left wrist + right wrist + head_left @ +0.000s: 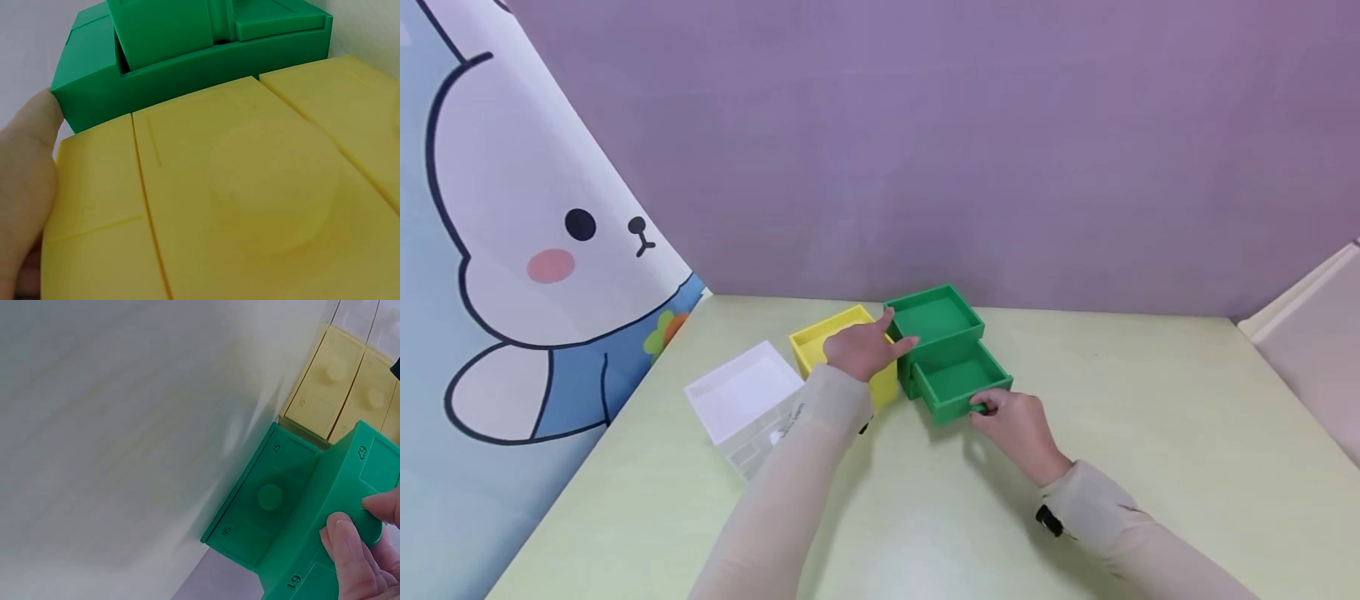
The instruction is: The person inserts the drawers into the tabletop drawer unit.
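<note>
A green drawer cabinet (934, 317) stands at the back middle of the table with one drawer (962, 377) pulled far out. My right hand (1018, 429) pinches that drawer's round knob (370, 530) between thumb and fingers. Below it, another green drawer front (250, 519) sits flush in the cabinet. My left hand (861, 346) reaches over a yellow drawer cabinet (886, 385), thumb and index finger spread at the green cabinet's left corner. In the left wrist view the straight thumb (39, 125) touches that green corner. The left hand's other fingers are mostly hidden.
Left of the yellow cabinet stands a white drawer cabinet (745, 392), partly covered by my left sleeve (805, 467). A purple backdrop (925, 150) rises behind the table (1150, 417). A cartoon-printed cloth (512, 250) hangs along the left, and a white panel (1315, 350) borders the right.
</note>
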